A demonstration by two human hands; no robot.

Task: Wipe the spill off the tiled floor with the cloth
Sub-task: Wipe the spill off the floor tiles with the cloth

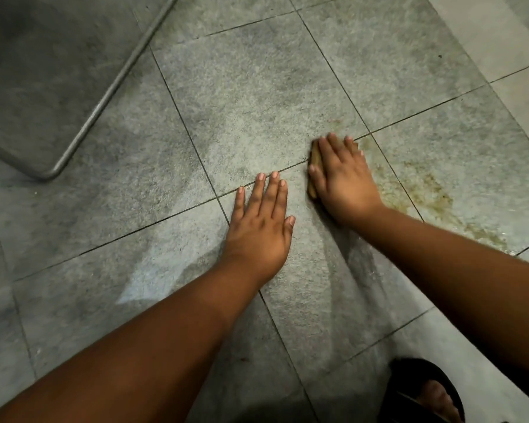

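A yellowish-brown spill [425, 190] smears across a grey floor tile [257, 96] at the right, trailing toward the lower right. My right hand [342, 181] presses flat on a tan cloth [315, 158] at the spill's left end; only the cloth's left edge shows from under the fingers and thumb. My left hand [263, 224] lies flat on the tile just left of it, fingers spread, holding nothing.
A bent metal tube frame [104, 99] runs across the floor at the upper left. A foot in a dark sandal [425, 392] stands at the bottom right. Lighter tiles [501, 35] lie at the upper right.
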